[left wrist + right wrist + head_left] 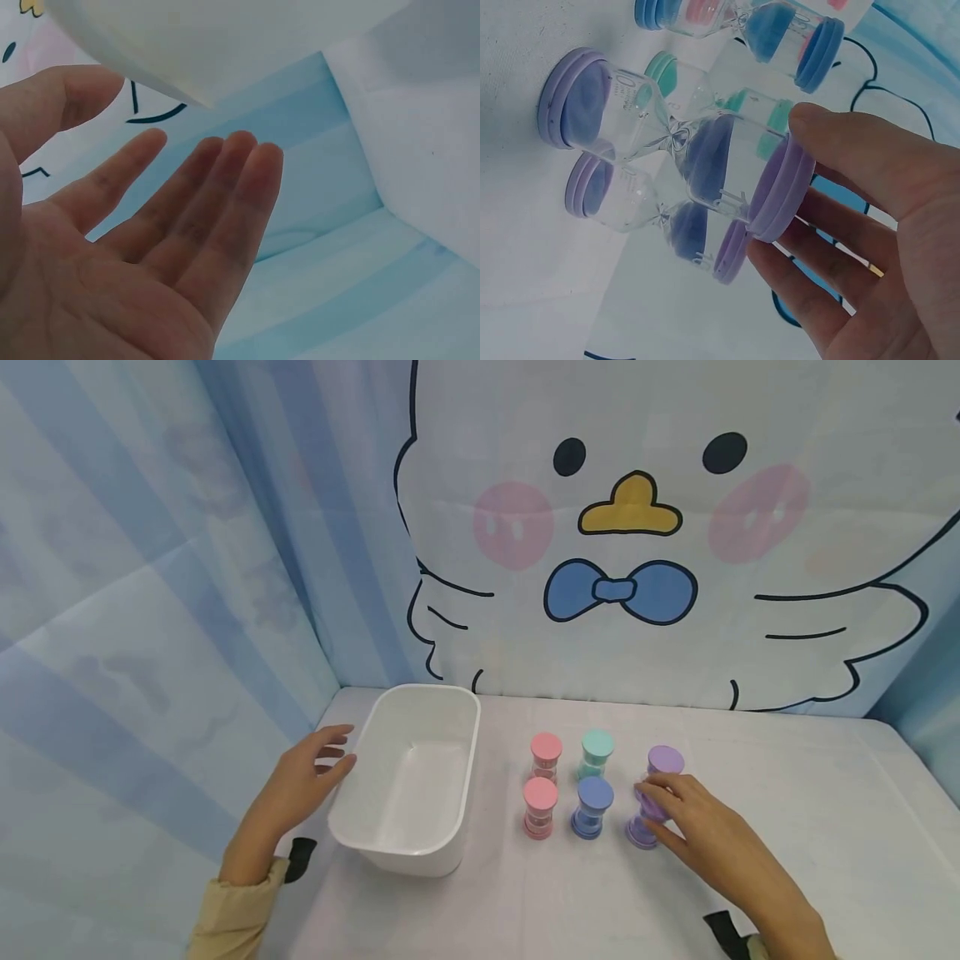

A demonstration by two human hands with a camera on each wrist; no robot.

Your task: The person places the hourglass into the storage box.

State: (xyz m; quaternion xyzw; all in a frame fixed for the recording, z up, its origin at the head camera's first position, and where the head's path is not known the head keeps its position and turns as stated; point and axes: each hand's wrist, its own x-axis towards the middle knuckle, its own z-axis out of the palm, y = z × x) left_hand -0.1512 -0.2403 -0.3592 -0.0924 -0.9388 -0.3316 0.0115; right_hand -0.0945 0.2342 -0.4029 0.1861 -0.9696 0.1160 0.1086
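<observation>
My right hand [712,835] pinches the purple top cap of the nearer purple sand timer [781,191], thumb on one side and fingers on the other. This timer stands upright on the table, with sand showing in both of its bulbs. Just behind it is a second purple sand timer [666,758]. My left hand [303,781] is beside the left rim of a white plastic tub [412,862], its fingers spread and relaxed. In the left wrist view, the palm faces up below the tub's edge, holding nothing.
Left of the purple pair stand a blue sand timer [595,795], a teal one [597,745], and two pink ones, a front one [540,795] and a back one [546,747]. A printed curtain [615,652] hangs along the back edge of the white table [825,793].
</observation>
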